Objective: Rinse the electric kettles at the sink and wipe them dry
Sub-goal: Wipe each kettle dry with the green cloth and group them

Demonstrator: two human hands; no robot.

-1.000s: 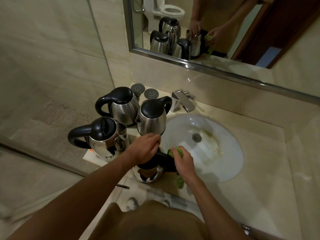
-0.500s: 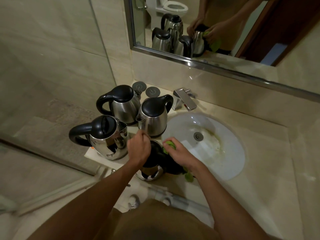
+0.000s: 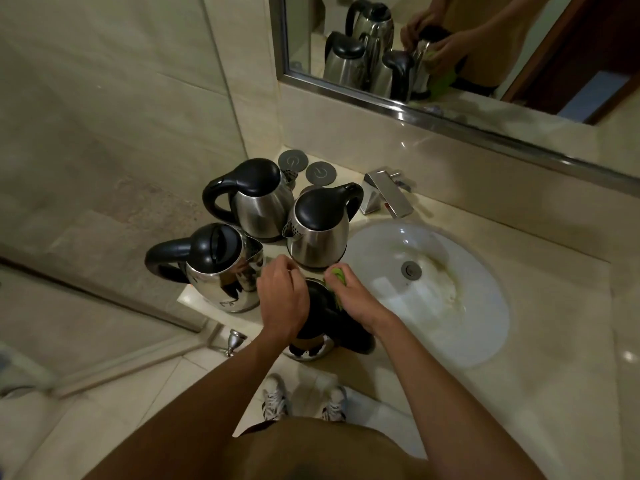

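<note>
A steel kettle with a black lid (image 3: 317,315) stands at the counter's front edge, mostly hidden under my hands. My left hand (image 3: 282,301) grips its left side near the lid. My right hand (image 3: 349,299) presses a green cloth (image 3: 337,277) against the kettle's right side, fingers curled round the cloth. Three more steel kettles stand behind: one at the left (image 3: 221,268), one at the back (image 3: 256,200), one beside the basin (image 3: 318,230). The white basin (image 3: 478,306) lies to the right.
A chrome tap (image 3: 386,195) sits behind the basin. Two round grey kettle bases (image 3: 320,173) lie near the wall. A mirror (image 3: 450,46) hangs above. A glass partition (image 3: 104,168) bounds the counter on the left. My shoes (image 3: 273,398) show on the floor below.
Both hands have shifted toward the far side of the kettle. The green cloth moved up along its right side. The camera tipped further down.
</note>
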